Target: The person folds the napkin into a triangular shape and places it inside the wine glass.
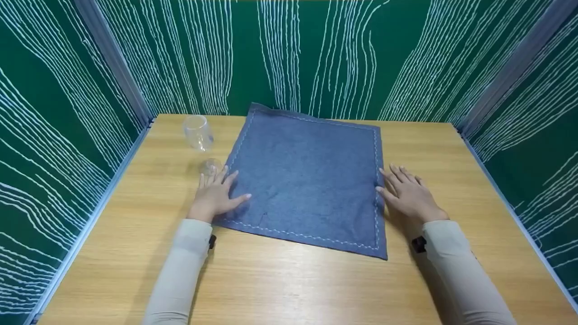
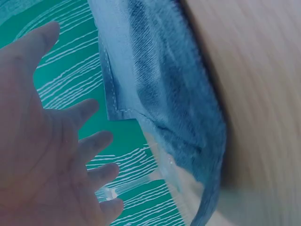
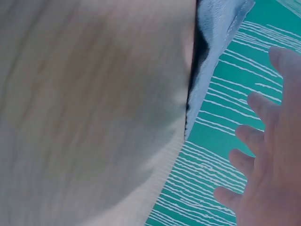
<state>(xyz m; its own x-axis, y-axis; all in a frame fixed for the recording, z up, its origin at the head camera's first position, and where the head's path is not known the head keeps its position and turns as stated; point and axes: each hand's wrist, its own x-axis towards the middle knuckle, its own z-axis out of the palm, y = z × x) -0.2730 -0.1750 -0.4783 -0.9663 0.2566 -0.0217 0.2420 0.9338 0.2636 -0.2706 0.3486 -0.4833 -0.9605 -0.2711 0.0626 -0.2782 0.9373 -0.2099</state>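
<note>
A blue-grey denim cloth point(image 1: 307, 180) with pale stitching along its edges lies spread on the wooden table. Over its left edge is my left hand point(image 1: 214, 196), fingers spread and straight. In the left wrist view the palm of the left hand point(image 2: 51, 146) shows nothing held, and the cloth point(image 2: 155, 80) has a rippled edge. My right hand point(image 1: 411, 194) hovers at the cloth's right edge with fingers extended. The right wrist view shows the right hand point(image 3: 273, 132) also holding nothing, beside the raised-looking edge of the cloth point(image 3: 209, 52).
A clear glass point(image 1: 198, 133) stands at the table's back left. Just beyond the left fingertips sits a smaller clear, round object point(image 1: 210, 166). Green walls with white wavy lines point(image 1: 307, 58) enclose the wooden table point(image 1: 289, 289) on the back and both sides.
</note>
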